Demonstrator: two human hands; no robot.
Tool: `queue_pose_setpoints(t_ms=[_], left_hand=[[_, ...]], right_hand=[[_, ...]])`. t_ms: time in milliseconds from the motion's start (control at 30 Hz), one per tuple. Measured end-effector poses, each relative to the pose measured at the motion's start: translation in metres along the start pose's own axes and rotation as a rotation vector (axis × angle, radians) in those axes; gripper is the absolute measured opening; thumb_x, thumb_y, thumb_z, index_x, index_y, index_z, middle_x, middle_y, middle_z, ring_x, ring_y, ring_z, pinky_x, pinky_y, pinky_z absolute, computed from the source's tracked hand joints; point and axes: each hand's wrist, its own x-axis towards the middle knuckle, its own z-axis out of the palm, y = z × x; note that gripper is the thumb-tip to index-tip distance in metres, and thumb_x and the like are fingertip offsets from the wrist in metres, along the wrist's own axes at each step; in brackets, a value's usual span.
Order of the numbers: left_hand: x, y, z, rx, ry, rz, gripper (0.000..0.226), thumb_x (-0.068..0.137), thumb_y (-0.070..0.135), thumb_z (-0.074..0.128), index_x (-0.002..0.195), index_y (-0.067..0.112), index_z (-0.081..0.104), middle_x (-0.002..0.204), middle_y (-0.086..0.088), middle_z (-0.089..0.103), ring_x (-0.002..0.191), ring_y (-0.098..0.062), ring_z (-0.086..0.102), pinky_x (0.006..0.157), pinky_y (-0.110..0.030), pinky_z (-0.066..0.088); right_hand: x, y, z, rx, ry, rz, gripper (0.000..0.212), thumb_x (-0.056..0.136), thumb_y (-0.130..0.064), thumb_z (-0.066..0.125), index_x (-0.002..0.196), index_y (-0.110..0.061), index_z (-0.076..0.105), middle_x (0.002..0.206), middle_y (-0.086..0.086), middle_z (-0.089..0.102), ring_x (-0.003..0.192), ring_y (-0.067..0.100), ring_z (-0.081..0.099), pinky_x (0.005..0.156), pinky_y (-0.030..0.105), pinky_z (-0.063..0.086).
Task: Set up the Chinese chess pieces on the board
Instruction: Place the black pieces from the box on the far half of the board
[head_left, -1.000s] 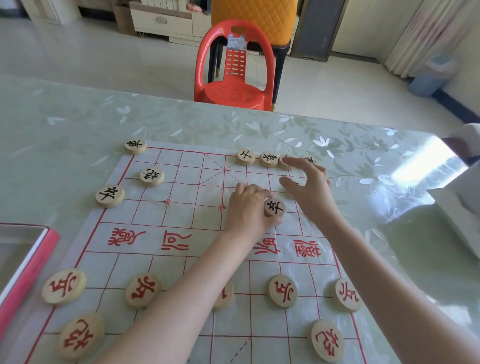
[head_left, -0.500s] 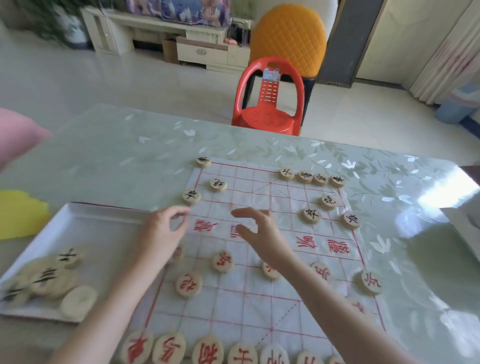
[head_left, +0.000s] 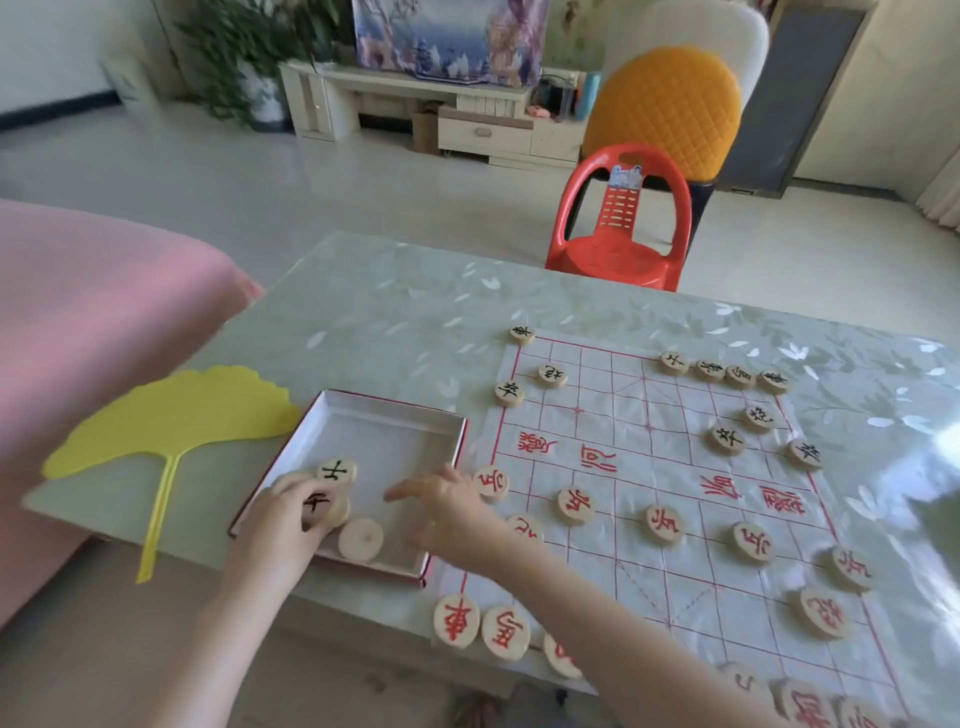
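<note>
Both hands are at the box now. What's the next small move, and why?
Probably pinch the black-marked piece under the left hand and lift it out of the box. Black pieces lie in the box, while the far row of the board has bare points between the corner piece and the group of four at the right. The right hand hovers open nearby.
</note>
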Motion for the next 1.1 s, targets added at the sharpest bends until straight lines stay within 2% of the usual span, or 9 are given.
queue_pose_setpoints(t_ms=[200,300,367,467,567,667,767,867,1100], left_hand=[[0.003,0.0,0.004,0.017,0.044,-0.015,0.035,0.069,0.0,0.072,0.1,0.017,0.068,0.105,-0.002,0.059,0.103,-0.028,0.054,0.082,-0.036,0.046],[0.006,-0.005,0.007,-0.014,0.059,-0.018,0.034,0.068,0.001,0.074,0.097,0.018,0.066,0.104,-0.002,0.058,0.101,-0.027,0.055,0.081,-0.034,0.045],[0.007,-0.007,0.007,-0.049,0.065,-0.031,0.033,0.068,0.006,0.076,0.096,0.018,0.065,0.1,-0.002,0.061,0.099,-0.027,0.056,0.079,-0.033,0.044],[0.009,-0.01,0.009,-0.059,0.07,-0.049,0.039,0.067,0.006,0.077,0.102,0.016,0.063,0.102,-0.005,0.063,0.1,-0.028,0.056,0.081,-0.036,0.045],[0.011,-0.014,0.011,-0.085,0.05,-0.069,0.051,0.065,0.006,0.078,0.113,0.011,0.061,0.109,-0.008,0.063,0.105,-0.028,0.056,0.089,-0.036,0.044],[0.013,-0.013,0.011,-0.117,0.023,-0.081,0.058,0.063,0.012,0.082,0.117,0.01,0.06,0.112,-0.009,0.064,0.107,-0.027,0.057,0.092,-0.037,0.044],[0.014,-0.009,0.01,-0.1,0.025,-0.096,0.056,0.063,0.014,0.083,0.114,0.007,0.063,0.111,-0.011,0.064,0.106,-0.029,0.057,0.091,-0.036,0.042],[0.014,-0.007,0.009,-0.115,0.029,-0.108,0.053,0.06,0.013,0.084,0.11,0.007,0.065,0.107,-0.013,0.064,0.101,-0.03,0.058,0.088,-0.038,0.044],[0.015,0.016,0.005,-0.216,0.111,-0.056,0.048,0.063,0.009,0.08,0.108,0.017,0.063,0.108,-0.001,0.06,0.099,-0.022,0.06,0.084,-0.037,0.048]], right_hand=[[0.022,-0.01,0.042,-0.152,-0.068,-0.095,0.044,0.082,-0.01,0.058,0.125,-0.016,0.052,0.122,0.01,0.053,0.115,0.031,0.043,0.096,0.038,0.032],[0.028,-0.004,0.044,-0.256,-0.014,-0.168,0.044,0.082,-0.008,0.055,0.125,-0.015,0.052,0.116,0.011,0.056,0.111,0.031,0.044,0.092,0.037,0.031],[0.029,-0.001,0.044,-0.302,0.049,-0.202,0.036,0.087,-0.018,0.048,0.122,-0.013,0.056,0.112,0.011,0.059,0.109,0.03,0.043,0.09,0.037,0.027],[0.034,0.004,0.042,-0.37,0.086,-0.114,0.039,0.096,-0.028,0.03,0.112,-0.01,0.061,0.114,0.011,0.057,0.108,0.03,0.037,0.09,0.039,0.024],[0.039,0.009,0.036,-0.383,0.075,0.032,0.037,0.099,-0.028,0.031,0.117,-0.007,0.054,0.123,0.012,0.049,0.112,0.03,0.033,0.098,0.039,0.024],[0.04,0.011,0.033,-0.303,0.047,0.034,0.041,0.097,-0.03,0.036,0.135,-0.015,0.04,0.131,0.008,0.044,0.118,0.029,0.032,0.103,0.039,0.022],[0.038,0.013,0.034,-0.223,-0.004,-0.029,0.046,0.094,-0.036,0.044,0.137,-0.02,0.04,0.131,0.005,0.045,0.117,0.027,0.034,0.101,0.038,0.023],[0.036,0.015,0.038,-0.242,-0.021,-0.069,0.055,0.086,-0.032,0.058,0.136,-0.018,0.041,0.13,0.006,0.045,0.117,0.026,0.037,0.1,0.037,0.026],[0.019,0.019,0.006,0.209,0.236,0.034,0.054,0.08,-0.024,0.066,0.129,-0.017,0.045,0.122,0.002,0.05,0.116,0.018,0.042,0.1,0.029,0.036]])
